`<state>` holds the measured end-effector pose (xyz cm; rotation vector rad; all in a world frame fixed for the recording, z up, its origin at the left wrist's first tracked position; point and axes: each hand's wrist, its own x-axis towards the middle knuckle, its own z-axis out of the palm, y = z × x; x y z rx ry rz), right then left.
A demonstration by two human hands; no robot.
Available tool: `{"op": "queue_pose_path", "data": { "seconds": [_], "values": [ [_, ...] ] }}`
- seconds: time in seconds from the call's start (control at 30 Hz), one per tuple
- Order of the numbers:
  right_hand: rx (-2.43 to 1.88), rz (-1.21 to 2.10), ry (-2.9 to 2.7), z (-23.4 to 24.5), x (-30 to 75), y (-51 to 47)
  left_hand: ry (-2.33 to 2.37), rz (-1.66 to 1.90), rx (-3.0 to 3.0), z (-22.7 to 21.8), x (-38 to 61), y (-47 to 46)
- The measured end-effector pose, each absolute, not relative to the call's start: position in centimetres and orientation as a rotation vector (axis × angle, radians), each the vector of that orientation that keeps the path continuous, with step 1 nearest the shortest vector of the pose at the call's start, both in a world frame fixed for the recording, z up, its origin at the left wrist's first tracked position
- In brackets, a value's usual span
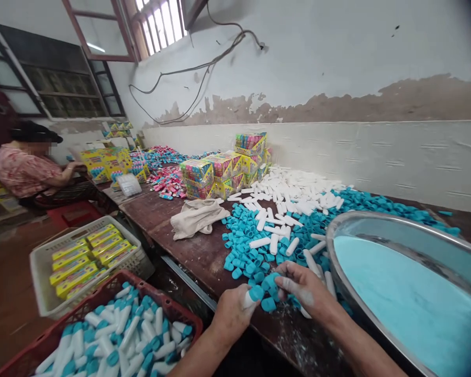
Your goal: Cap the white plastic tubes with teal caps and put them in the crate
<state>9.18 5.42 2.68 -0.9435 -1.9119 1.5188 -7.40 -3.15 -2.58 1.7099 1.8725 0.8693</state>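
Observation:
My left hand (pixel 231 313) is closed around a small white plastic tube with a blue cap (pixel 256 293) on its end; most of the tube is hidden in the fist. Just to the right, my right hand (pixel 304 285) pinches a loose blue cap (pixel 272 283) between thumb and fingers. White powder coats the right thumb. Beyond both hands spreads a heap of blue caps (pixel 245 259), with white tubes (pixel 273 243) scattered over it. Close to my right forearm stands a large metal basin (pixel 332 235) holding light blue powder (pixel 400 298).
A red crate (pixel 192 317) of capped tubes sits at lower left, beside a white basket (pixel 39 283) of yellow boxes. A cloth (pixel 198 217) and stacked, wrapped display boxes (pixel 220 173) rest on the dark table (pixel 153 209). Another person (pixel 35 167) sits at far left.

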Motion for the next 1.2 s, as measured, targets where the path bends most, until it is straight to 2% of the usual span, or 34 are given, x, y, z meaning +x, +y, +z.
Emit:
{"op": "queue_pose_path", "data": {
  "seconds": [0.07,0.23,0.37,0.57,0.73,0.9,1.0,1.1,1.2],
  "values": [
    [-0.908,1.638,-1.878,3.5,9.3,4.4,1.889,0.8,1.736,-2.3,-7.2,-3.2],
    [-0.973,1.631,-2.022,4.1,9.5,2.8,1.881,0.595,1.838,-1.3,-6.4,-3.7],
    [-1.015,1.647,-2.04,2.9,9.5,2.0,1.893,0.406,1.942,-1.2,-5.7,-4.1],
    [-1.038,1.579,-2.072,0.7,9.2,0.7,1.91,0.408,1.92,-1.4,-5.4,-5.3],
    [-1.16,1.252,-2.166,0.8,12.4,0.6,2.07,0.52,1.683,-2.0,-12.3,-9.0],
    [-1.31,0.964,-2.204,0.9,17.8,0.7,2.434,0.267,1.509,-3.5,-21.7,-12.5],
    [-1.362,0.912,-2.207,1.1,18.9,0.3,2.405,0.437,1.714,-3.1,-20.4,-11.0],
    [-1.382,0.879,-2.213,1.2,18.7,-0.1,2.039,0.744,1.979,-1.4,-14.5,-7.2],
    [-1.373,0.868,-2.231,1.2,18.4,-0.4,1.952,0.724,2.136,0.6,-9.2,-2.0]
  ]
}}
